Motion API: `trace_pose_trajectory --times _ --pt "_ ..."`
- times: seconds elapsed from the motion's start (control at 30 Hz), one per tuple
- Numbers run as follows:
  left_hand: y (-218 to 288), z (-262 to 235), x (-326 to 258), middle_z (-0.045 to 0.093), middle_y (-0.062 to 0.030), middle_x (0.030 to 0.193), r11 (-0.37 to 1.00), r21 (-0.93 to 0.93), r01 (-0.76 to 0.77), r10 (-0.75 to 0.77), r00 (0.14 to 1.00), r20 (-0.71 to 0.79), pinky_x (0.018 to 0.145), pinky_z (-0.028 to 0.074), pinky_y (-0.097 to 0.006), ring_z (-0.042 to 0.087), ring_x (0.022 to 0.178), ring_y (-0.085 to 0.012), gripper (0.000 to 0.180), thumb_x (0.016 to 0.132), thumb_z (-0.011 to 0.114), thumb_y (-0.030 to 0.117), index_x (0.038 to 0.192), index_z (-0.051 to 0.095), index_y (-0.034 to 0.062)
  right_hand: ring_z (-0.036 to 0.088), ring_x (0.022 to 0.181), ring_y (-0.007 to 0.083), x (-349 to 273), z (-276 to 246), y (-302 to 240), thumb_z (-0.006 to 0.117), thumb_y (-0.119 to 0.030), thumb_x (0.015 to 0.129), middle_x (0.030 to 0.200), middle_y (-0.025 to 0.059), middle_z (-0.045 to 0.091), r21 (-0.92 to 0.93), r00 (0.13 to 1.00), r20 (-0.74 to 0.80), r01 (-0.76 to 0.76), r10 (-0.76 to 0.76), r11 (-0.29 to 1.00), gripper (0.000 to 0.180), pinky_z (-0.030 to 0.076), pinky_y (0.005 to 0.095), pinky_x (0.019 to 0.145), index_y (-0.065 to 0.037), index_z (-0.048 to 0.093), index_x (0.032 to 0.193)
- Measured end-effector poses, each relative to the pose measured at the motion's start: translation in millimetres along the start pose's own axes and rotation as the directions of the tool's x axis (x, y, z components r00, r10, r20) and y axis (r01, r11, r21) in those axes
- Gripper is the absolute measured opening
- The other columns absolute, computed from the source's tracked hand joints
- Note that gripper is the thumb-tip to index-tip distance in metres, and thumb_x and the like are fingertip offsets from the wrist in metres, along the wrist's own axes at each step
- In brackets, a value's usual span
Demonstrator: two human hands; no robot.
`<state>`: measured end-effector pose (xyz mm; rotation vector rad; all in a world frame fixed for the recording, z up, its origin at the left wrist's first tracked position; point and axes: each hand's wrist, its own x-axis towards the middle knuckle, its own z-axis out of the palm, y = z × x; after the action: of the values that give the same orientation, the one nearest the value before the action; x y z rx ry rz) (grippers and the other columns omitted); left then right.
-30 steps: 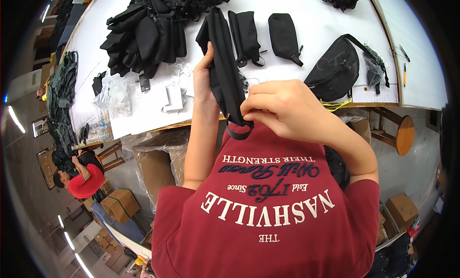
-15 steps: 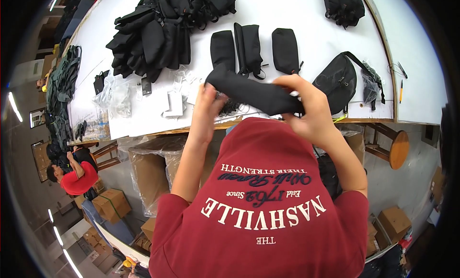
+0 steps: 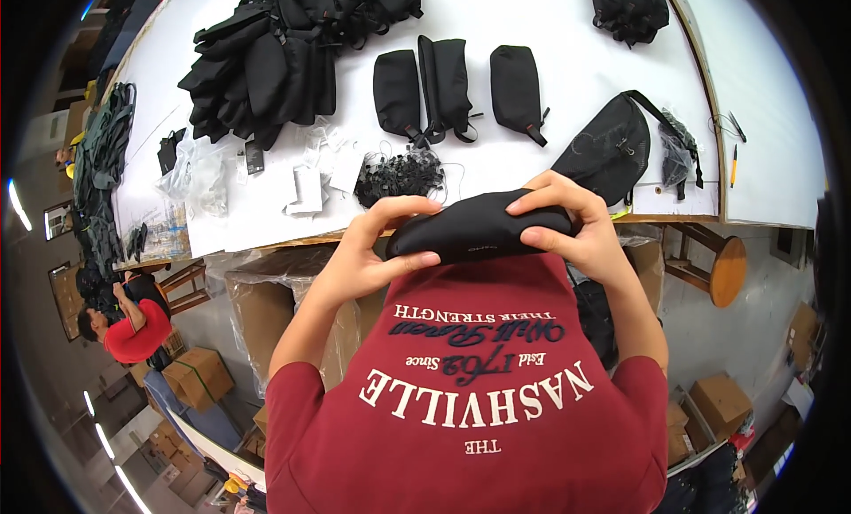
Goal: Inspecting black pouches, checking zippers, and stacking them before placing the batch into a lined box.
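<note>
Between my two hands, just over the near table edge and against my shirt, is a long black fabric pouch [image 3: 479, 226]. My left hand [image 3: 365, 253] grips its left end, thumb on the near side and fingers on the far side. Its right end is pinched by my right hand [image 3: 581, 223]. Beyond it lies a tangle of small black tags on strings [image 3: 399, 177]. Farther back on the white table [image 3: 355, 164], a flat black pouch [image 3: 396, 90], a folded-looking pouch [image 3: 445, 87] and another flat pouch [image 3: 516, 89] lie side by side.
A large heap of black pouches [image 3: 266, 71] fills the back left, with a smaller stack [image 3: 629, 13] at the back right. A black mesh bag [image 3: 607, 155] lies to the right. Clear plastic bags [image 3: 199, 177] sit left. A wooden stool [image 3: 729, 270] stands beneath the table.
The pouch has come down and closer to my body, turning nearly level. My left hand has settled on its left end, and the tangle of tags is now uncovered.
</note>
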<state>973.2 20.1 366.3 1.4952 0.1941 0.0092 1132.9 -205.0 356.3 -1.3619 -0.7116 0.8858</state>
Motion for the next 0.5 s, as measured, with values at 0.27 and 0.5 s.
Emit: trace_pose_trajectory --times 0.27,0.5 --pt "21.5 -2.6 -6.8 0.048 -0.0071 0.099 0.843 0.489 -0.227 0.17 0.973 0.158 0.078 0.046 -0.031 0.054 0.088 -0.0211 0.041 0.066 0.081 0.012 0.106 0.072 0.0186 0.056 0.084 0.0205 -11.9 -5.5 -22.8 0.082 -0.027 0.063 0.096 0.0054 0.058 -0.504 0.955 0.12 0.295 -0.273 0.812 0.038 0.048 0.0311 0.069 -0.018 0.075 0.099" --pt "20.9 -3.2 -32.0 0.054 -0.0109 0.1 0.721 0.641 -0.264 0.218 0.964 0.152 0.075 0.048 -0.032 0.056 0.09 -0.0229 0.047 0.063 0.078 0.015 0.108 0.073 0.0247 0.059 0.085 0.0262 -24.8 -0.1 -33.1 0.077 -0.025 0.068 0.099 0.0097 0.059 -0.68 0.865 0.3 0.49 -0.403 0.545 0.039 0.051 0.0344 0.069 -0.015 0.071 0.105"
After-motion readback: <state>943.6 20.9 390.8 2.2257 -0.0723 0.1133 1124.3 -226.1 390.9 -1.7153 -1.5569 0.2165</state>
